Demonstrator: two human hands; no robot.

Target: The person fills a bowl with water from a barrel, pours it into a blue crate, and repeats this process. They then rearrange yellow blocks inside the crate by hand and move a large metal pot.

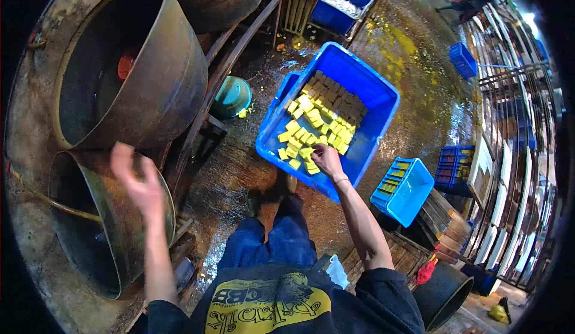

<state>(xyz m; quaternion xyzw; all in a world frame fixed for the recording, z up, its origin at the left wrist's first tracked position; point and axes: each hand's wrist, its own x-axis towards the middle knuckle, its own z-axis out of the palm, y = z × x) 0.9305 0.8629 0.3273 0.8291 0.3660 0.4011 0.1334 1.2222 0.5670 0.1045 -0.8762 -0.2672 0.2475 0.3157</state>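
My right hand [326,159] reaches over the near side of a large blue plastic crate [380,88]. Its fingers are bent and pinched at a small yellow block [307,153] at the near edge of the pile; the fingertips are partly hidden. Many loose yellow blocks [296,128] lie jumbled in the crate. Behind them, brownish blocks [338,97] stand in tight rows. Away to the left, my left hand [139,181] is raised with its fingers apart and holds nothing. It is slightly blurred, in front of large metal vats.
Large vats [173,76] line the left side on a wooden frame [230,58]. A green bucket [232,96] stands on the wet floor. At right are a light-blue crate [410,193], a dark-blue crate [453,161] and racks [509,172]. A person [476,0] is far off.
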